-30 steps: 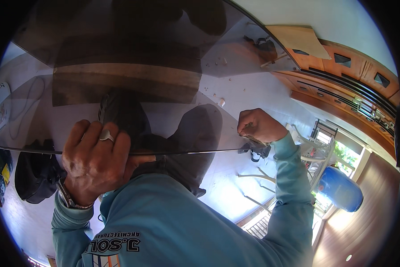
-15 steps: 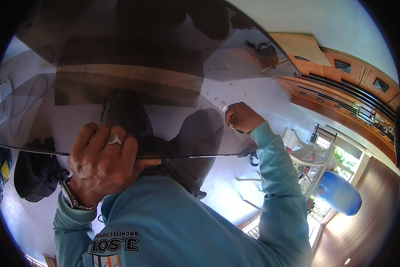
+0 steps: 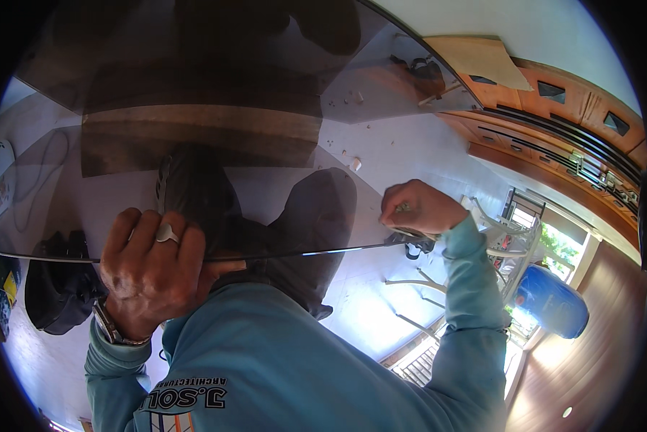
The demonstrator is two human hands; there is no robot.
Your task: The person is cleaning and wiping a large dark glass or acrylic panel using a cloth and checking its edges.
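A large dark tinted glass pane (image 3: pixel 266 187) lies in front of me, its near edge crossing just ahead of my body. Over that edge my left hand (image 3: pixel 154 266) is closed, fingers on top and thumb underneath. It wears a ring and a wristwatch (image 3: pixel 107 322). My right hand (image 3: pixel 418 207) is curled into a fist by the pane's near right end. A small greenish bit shows between its fingers, too little to name. My legs and a wooden board (image 3: pixel 201 122) show through the glass.
A black bag (image 3: pixel 60 288) rests on the floor at left. To the right are white metal chair-like frames (image 3: pixel 507 252), a blue barrel (image 3: pixel 551 301) and wooden cabinets (image 3: pixel 554 155) with a brown sheet (image 3: pixel 478 61) on them. Small scraps (image 3: pixel 355 163) lie on the floor.
My right hand has moved right and nearer along the pane's side, towards its near edge. The left hand keeps its hold, and the view has shifted slightly.
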